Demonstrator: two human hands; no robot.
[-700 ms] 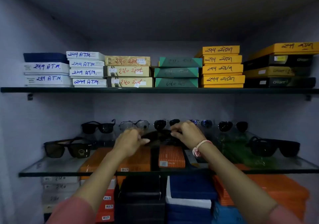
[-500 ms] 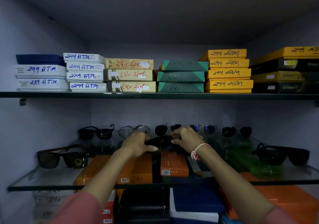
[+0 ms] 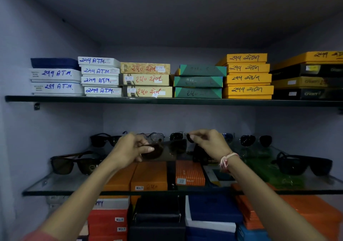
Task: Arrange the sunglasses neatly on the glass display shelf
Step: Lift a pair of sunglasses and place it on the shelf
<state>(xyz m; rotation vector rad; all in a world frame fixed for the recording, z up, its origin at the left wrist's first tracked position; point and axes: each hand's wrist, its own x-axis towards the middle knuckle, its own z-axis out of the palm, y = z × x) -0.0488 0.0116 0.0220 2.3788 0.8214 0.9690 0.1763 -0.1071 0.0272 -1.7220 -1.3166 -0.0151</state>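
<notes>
A dark pair of sunglasses (image 3: 168, 150) hangs just above the middle of the glass shelf (image 3: 61, 185), blurred by motion. My left hand (image 3: 130, 151) grips its left end and my right hand (image 3: 208, 144) pinches its right end. Along the back of the shelf stand several other pairs, among them black sunglasses (image 3: 104, 139) and round dark sunglasses (image 3: 255, 140). Brown sunglasses (image 3: 74, 163) sit at the front left and wide black sunglasses (image 3: 304, 163) at the front right.
An upper shelf (image 3: 167, 100) carries stacks of white, beige, green, yellow and black boxes. Below the glass lie orange boxes (image 3: 148, 177), a blue box (image 3: 213, 207) and a black case (image 3: 157, 216). Side walls close in left and right.
Both hands have lifted the dark sunglasses a little off the glass and moved slightly apart. The view has tilted, so the shelves sit lower in frame.
</notes>
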